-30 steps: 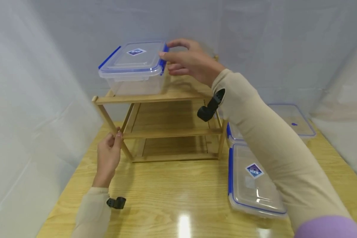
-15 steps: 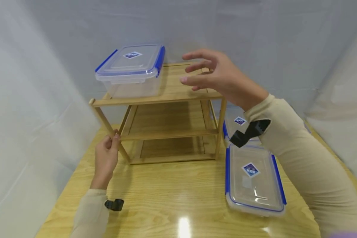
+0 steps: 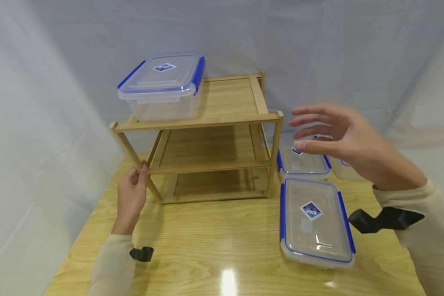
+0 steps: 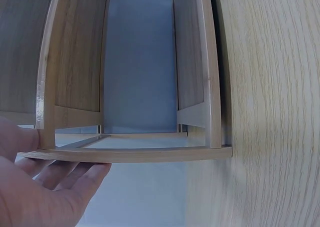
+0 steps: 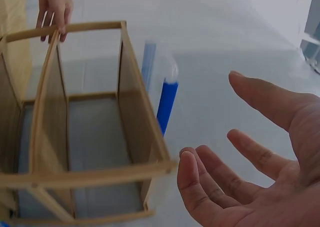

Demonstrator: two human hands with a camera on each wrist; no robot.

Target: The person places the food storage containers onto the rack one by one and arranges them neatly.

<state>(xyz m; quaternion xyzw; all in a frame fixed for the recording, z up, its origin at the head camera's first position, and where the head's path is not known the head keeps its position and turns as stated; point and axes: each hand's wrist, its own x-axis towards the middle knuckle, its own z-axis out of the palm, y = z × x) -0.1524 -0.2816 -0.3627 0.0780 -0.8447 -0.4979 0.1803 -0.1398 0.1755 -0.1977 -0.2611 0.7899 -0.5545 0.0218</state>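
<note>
A three-tier wooden shelf (image 3: 222, 119) stands on the table. A clear lidded box with blue clips (image 3: 162, 86) sits on the left of its top tier. My left hand (image 3: 135, 185) pinches the shelf's slanted front-left leg (image 3: 127, 148); in the left wrist view the thumb and fingers (image 4: 45, 182) lie on either side of that leg (image 4: 125, 154). My right hand (image 3: 314, 131) hovers open and empty to the right of the shelf, above the flat boxes. In the right wrist view its palm (image 5: 260, 182) faces the shelf (image 5: 90, 137).
Three more clear boxes with blue clips lie on the wooden table (image 3: 214, 246) right of the shelf: a near one (image 3: 314, 220), one behind it (image 3: 303, 162), and one partly hidden by my right hand (image 3: 342, 169). White cloth walls close in on all sides.
My right hand let go of the box on the top tier and swung right and down, away from the shelf. The left hand kept its hold on the leg.
</note>
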